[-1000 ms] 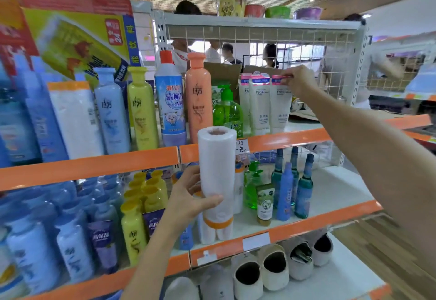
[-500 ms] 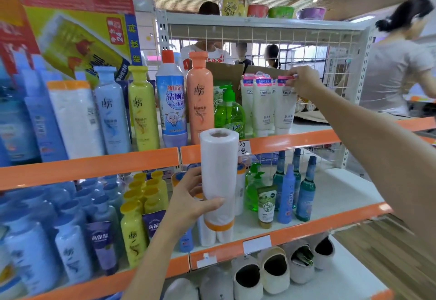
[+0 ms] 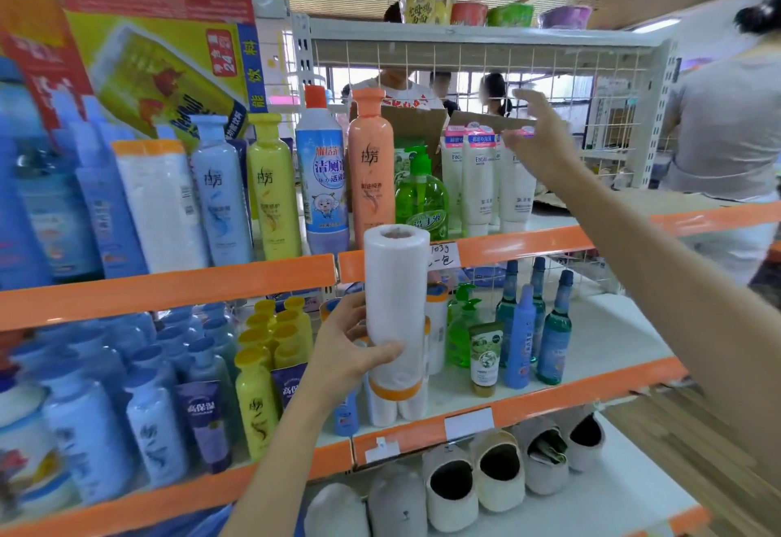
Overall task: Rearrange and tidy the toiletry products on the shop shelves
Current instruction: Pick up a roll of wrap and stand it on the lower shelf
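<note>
My left hand (image 3: pixel 350 350) grips a white roll (image 3: pixel 395 304) wrapped in plastic with an orange band near its bottom, held upright in front of the middle shelf. My right hand (image 3: pixel 539 143) hovers open, fingers spread, at the pink tops of the white facial-wash tubes (image 3: pixel 477 181) on the upper shelf, touching or just off the rightmost tube. Beside the tubes stand a green pump bottle (image 3: pixel 420 198), an orange shampoo bottle (image 3: pixel 371 173) and a blue-and-white cleaner bottle (image 3: pixel 322 181).
Orange-edged shelves (image 3: pixel 169 287) carry yellow and pale blue bottles at left. Slim teal bottles (image 3: pixel 553 333) stand on the middle shelf, slippers (image 3: pixel 494 477) below. A wire mesh back panel (image 3: pixel 549 71) closes the upper shelf. A person in grey (image 3: pixel 727 126) stands at right; others behind.
My right hand has let go of the rightmost tube's pink top and opened its fingers, lifting slightly. The left hand keeps the roll in the same place.
</note>
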